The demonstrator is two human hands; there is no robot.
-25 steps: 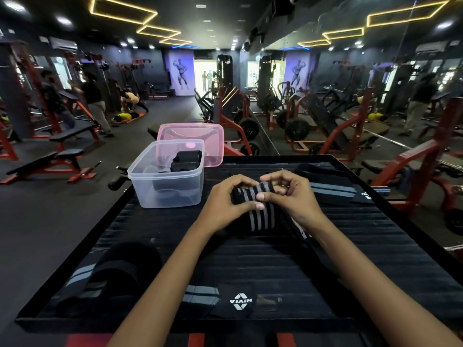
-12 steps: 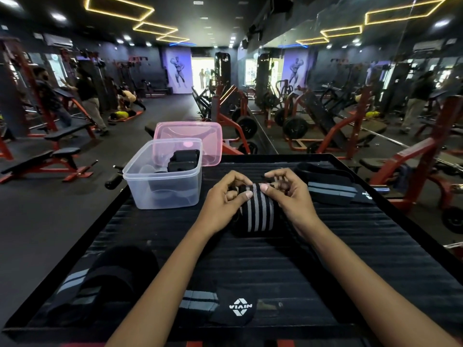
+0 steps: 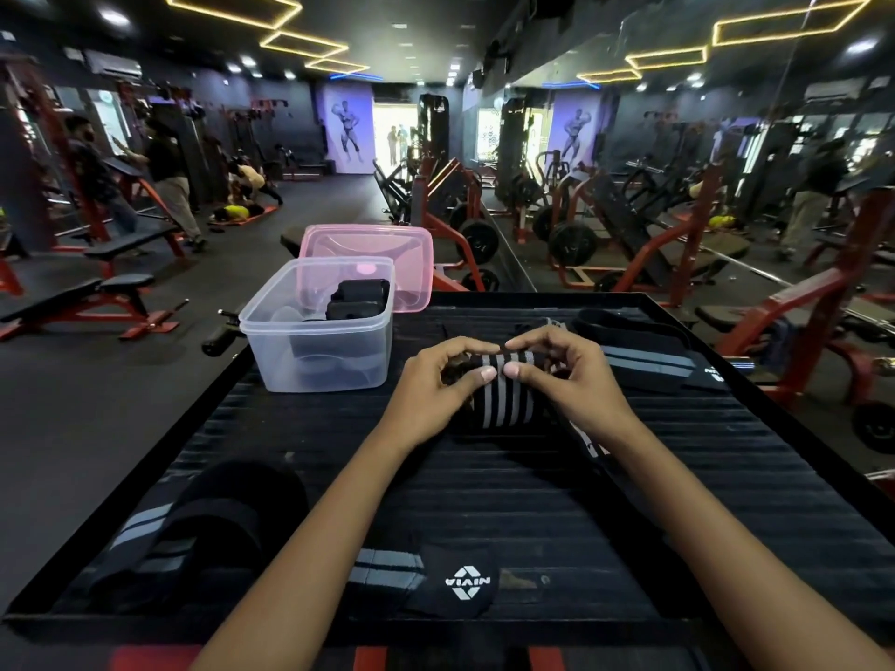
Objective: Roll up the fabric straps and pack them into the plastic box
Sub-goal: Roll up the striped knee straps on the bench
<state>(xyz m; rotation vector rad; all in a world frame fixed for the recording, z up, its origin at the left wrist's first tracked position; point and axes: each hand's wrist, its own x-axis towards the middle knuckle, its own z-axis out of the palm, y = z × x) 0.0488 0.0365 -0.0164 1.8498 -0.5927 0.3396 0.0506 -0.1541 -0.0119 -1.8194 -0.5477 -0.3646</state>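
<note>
Striped strap [image 3: 501, 397] mid-platform, partly rolled. Left hand [image 3: 431, 389] and right hand [image 3: 564, 380] both pinch its top edge, thumbs on the stripes, fingers curled over. Box [image 3: 317, 331] just left, open, rolled straps [image 3: 358, 300] inside, pink lid [image 3: 368, 249] behind. Loose straps lie far right [image 3: 649, 360] and near edge [image 3: 203, 530] of platform [image 3: 484, 501].

we note a black ribbed platform [image 3: 484, 501] in the foreground, standing in a dim gym. red-framed benches [image 3: 92, 302] stand at the left, plate-loaded machines [image 3: 465, 220] behind. a wall mirror [image 3: 726, 162] runs along the right. yellow light outlines [image 3: 290, 36] cross the dark ceiling. far off we see a bodybuilder mural [image 3: 347, 130], a bright doorway [image 3: 394, 130] beside it, and people [image 3: 167, 181] among equipment at the left
</note>
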